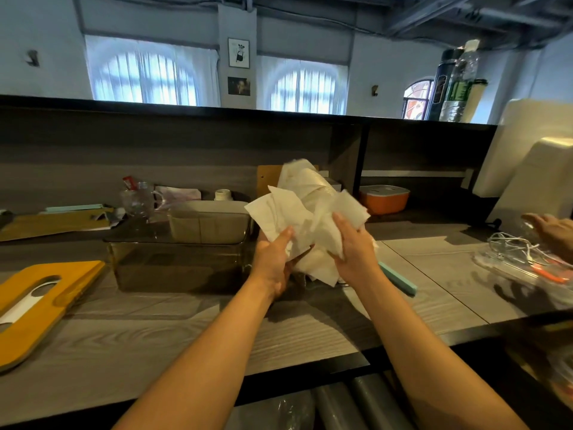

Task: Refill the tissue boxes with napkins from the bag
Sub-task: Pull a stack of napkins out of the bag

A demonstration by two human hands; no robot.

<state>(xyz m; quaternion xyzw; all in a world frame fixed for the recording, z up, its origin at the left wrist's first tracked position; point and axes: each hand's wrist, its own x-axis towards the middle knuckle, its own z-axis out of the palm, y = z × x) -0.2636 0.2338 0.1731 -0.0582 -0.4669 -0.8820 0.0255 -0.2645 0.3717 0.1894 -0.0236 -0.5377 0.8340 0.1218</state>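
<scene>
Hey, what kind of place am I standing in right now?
Probably behind the service counter of a café or small eatery. A raised dark wood counter ledge fronts the grey wood-grain worktop, both hands hold loose white paper napkins, and a smoky transparent plastic tissue box waits open.

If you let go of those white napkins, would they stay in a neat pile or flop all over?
Probably flop. The napkins already bend and stick out at loose angles between the left hand and right hand, so they look soft and thin. They seem very light, and the loose sheets would likely slide apart rather than stay stacked.
</scene>
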